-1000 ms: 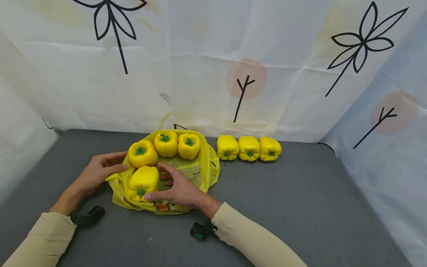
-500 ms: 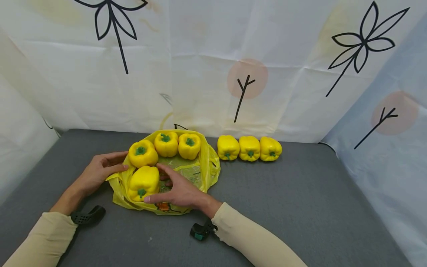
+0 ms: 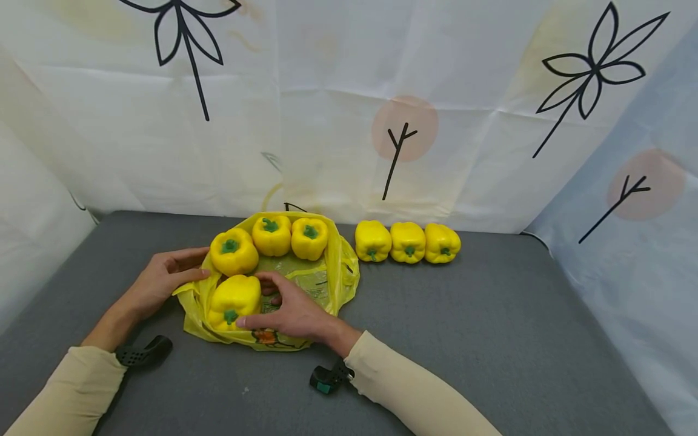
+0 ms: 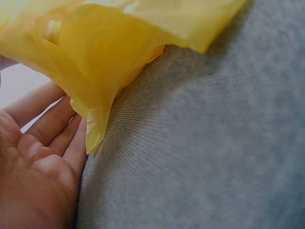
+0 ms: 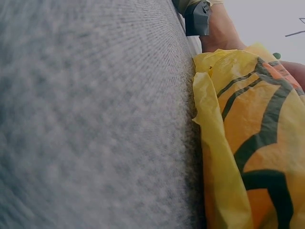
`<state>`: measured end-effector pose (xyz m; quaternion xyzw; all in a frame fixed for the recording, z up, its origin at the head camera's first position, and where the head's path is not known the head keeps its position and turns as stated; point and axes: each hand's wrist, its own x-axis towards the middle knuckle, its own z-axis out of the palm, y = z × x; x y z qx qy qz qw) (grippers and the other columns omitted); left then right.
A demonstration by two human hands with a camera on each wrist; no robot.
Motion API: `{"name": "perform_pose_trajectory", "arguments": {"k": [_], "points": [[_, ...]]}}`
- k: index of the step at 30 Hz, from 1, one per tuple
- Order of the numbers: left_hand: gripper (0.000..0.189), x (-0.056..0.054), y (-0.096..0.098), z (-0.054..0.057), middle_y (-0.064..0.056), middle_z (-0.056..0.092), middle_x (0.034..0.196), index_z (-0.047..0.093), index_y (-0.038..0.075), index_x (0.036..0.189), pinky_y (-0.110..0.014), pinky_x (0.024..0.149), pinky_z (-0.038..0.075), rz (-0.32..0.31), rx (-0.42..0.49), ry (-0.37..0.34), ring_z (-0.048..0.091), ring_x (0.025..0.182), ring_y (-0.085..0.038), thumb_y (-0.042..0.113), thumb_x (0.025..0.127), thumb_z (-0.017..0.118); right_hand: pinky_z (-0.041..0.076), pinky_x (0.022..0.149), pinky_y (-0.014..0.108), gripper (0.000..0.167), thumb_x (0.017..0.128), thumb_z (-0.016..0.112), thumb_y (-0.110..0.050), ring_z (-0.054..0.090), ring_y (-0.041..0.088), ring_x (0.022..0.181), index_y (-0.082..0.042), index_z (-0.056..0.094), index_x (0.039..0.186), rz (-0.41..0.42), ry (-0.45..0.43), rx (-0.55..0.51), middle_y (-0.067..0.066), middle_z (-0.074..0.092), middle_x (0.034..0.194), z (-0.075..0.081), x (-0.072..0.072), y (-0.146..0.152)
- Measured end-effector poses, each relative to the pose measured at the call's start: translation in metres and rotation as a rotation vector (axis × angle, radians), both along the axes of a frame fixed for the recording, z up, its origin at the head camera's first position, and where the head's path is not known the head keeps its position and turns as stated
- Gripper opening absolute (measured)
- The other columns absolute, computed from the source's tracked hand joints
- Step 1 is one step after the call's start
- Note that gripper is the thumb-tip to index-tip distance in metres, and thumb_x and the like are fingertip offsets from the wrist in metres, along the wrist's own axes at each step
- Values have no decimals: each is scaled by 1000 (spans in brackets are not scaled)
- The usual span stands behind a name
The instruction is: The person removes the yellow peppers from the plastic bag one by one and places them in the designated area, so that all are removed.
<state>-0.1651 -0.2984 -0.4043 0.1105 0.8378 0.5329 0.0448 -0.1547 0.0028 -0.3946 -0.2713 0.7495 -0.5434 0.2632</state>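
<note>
A yellow plastic bag (image 3: pixel 342 284) lies spread with its mouth up, and several yellow bell peppers show inside. My right hand (image 3: pixel 294 310) holds the nearest pepper (image 3: pixel 234 298) at the bag's front left, thumb by its green stem and fingers along its far right side. My left hand (image 3: pixel 160 280) rests against the bag's left side, thumb near the pepper behind (image 3: pixel 233 253). In the left wrist view, that hand's fingers are extended beside the yellow plastic (image 4: pixel 90 62). The right wrist view shows only the printed outside of the bag (image 5: pixel 259 143), hiding the right fingers.
Two more peppers in the bag, one (image 3: pixel 271 236) and another (image 3: pixel 309 238), stand along its back wall. Right of the bag, three peppers (image 3: pixel 407 242) lie in a row on the grey table (image 3: pixel 463 339). A printed white cloth (image 3: pixel 327 139) hangs behind.
The front pepper has dropped slightly and shifted toward the near side, with my right fingertips moving along with it. My left hand, the bag and the other peppers look unmoved.
</note>
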Motion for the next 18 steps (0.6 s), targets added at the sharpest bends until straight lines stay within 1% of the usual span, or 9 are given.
{"name": "perform_pose_trajectory", "arguments": {"k": [6,13,15,18], "points": [[56,0,0,1,-12,52,144,42,-7,151,-12,87,48,4,-7,3,52,112,12,16,103,62,49,92,24,72,92,75,-29,56,6,110,-14,43,154,-12,-20,-37,-10,56,130,3,-1,2],[57,1,1,1,-28,46,148,41,-7,151,-11,87,47,3,-15,0,51,112,13,17,103,62,52,89,25,72,91,76,-27,60,8,107,-14,43,153,-19,-70,-80,-6,58,127,8,-1,7],[57,1,1,1,-28,45,148,41,-7,151,-11,87,47,3,-15,1,50,112,13,17,103,62,53,89,27,72,91,76,-25,61,9,108,-14,43,154,-14,-91,-104,-5,58,129,10,-2,8],[57,2,1,1,-26,47,147,41,-7,151,-11,87,47,3,-14,0,51,112,13,16,103,62,54,90,27,73,91,75,-24,62,10,110,-13,41,154,-2,-109,-126,-3,58,132,14,-1,10]]}}
